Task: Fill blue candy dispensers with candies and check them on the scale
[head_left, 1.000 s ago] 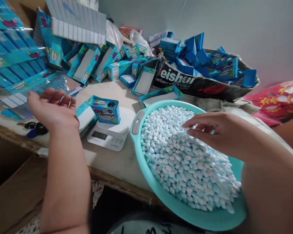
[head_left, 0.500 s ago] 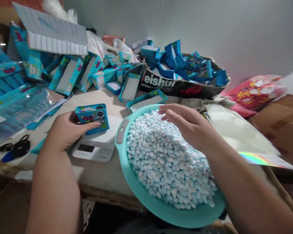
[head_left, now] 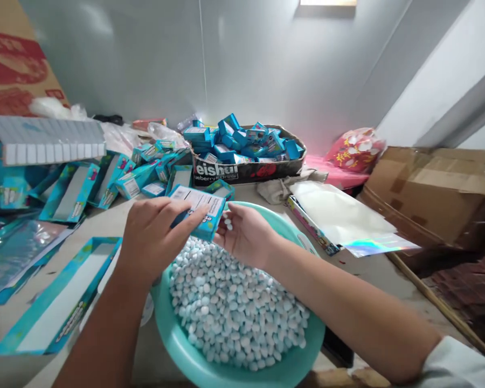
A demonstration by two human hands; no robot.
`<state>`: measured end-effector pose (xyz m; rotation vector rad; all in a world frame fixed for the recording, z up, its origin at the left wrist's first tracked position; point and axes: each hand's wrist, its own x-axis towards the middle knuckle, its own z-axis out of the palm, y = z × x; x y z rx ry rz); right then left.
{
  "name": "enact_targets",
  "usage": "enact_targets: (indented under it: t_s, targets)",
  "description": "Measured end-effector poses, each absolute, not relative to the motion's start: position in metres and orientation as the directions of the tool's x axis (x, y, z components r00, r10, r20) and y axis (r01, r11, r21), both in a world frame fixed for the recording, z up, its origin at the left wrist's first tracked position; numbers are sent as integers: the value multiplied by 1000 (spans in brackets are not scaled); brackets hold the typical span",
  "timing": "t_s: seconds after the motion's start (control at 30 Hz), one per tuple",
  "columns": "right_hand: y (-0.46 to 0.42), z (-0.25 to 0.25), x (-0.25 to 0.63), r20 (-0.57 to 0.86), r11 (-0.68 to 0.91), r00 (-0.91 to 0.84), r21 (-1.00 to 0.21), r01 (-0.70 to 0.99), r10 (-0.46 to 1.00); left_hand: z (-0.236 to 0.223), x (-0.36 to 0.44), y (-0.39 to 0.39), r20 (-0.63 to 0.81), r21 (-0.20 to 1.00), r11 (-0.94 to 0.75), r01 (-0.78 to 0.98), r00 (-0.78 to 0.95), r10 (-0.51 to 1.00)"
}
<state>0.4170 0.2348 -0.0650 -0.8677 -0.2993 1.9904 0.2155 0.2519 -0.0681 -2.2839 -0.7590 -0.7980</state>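
Note:
My left hand (head_left: pixel 153 237) grips a small blue candy box (head_left: pixel 200 211), tilted over a teal basin (head_left: pixel 186 355). The basin is heaped with white-and-pale-blue candies (head_left: pixel 234 307). My right hand (head_left: pixel 246 234) sits cupped, palm up, right beside the box's end, with a few candies (head_left: pixel 227 221) lying on its fingers. Both hands hover above the far side of the basin.
An open flat blue box (head_left: pixel 52 304) lies at the left. Several blue boxes and trays (head_left: pixel 105 183) crowd the back left. A black carton (head_left: pixel 242 170) holds several small blue boxes. A shiny foil bag (head_left: pixel 343 221) and a brown cardboard box (head_left: pixel 432 194) are at the right.
My left hand lifted the blue box off the scale and carried it over the basin. My right hand came up out of the candies, cupped, to meet the box. The camera tilted upward.

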Motion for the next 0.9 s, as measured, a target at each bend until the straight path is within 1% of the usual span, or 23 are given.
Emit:
enact_targets:
  t_s: [0.07,0.13,0.23,0.33,0.47,0.53,0.6,0.63,0.67,0.7,0.73,0.77,0.8,0.83,0.87,0.9]
  targets:
    - [235,-66,417,-481,-568,-336,-501,-653,810,-77,212,251,691,-292,-646,705,623,368]
    - [235,-66,417,-479,-588,-366,-485,-647,798,-82,206,248,695,-281,-624,729,603,392]
    - [234,-65,416,-451,-596,-401,-486,-639,798,-85,200,244,726,-291,-615,733,587,357]
    - [234,-63,416,-454,-592,-392,-491,-639,800,-85,198,242,745,-284,-639,715,584,322]
    - [233,-58,416,-424,-590,-416,-489,-642,804,-89,199,243,783,-305,-675,672,581,224]
    - [233,-57,417,-428,-587,-408,-495,-641,807,-92,199,244,783,-259,-708,657,572,245]
    - [233,-57,417,-437,-591,-403,-505,-629,804,-95,198,246,791,-170,-718,675,528,309]
    - [233,-57,417,-431,-592,-408,-530,-608,805,-95,197,246,793,-120,-712,692,498,350]
    - [232,-58,418,-413,-578,-404,-586,-568,816,-95,196,245,795,-76,-704,707,469,385]
    - [230,-58,418,-381,-540,-391,-683,-492,838,-94,194,244,796,-34,-691,722,438,418]
    - [228,-59,419,-327,-461,-372,-809,-365,869,-92,191,243,798,10,-674,739,400,451]
    - [226,-60,420,-248,-331,-358,-924,-190,900,-90,187,240,796,64,-648,759,353,492]
    - [223,-60,421,-148,-155,-361,-988,11,921,-87,182,237,787,140,-609,781,286,547]
    - [220,-60,422,-49,33,-392,-979,200,919,-85,175,233,760,244,-548,800,194,621]
    - [217,-61,424,18,191,-446,-919,345,895,-84,168,229,707,373,-467,802,80,702]
    - [215,-61,425,49,305,-506,-846,437,861,-83,160,225,629,512,-372,775,-43,776]
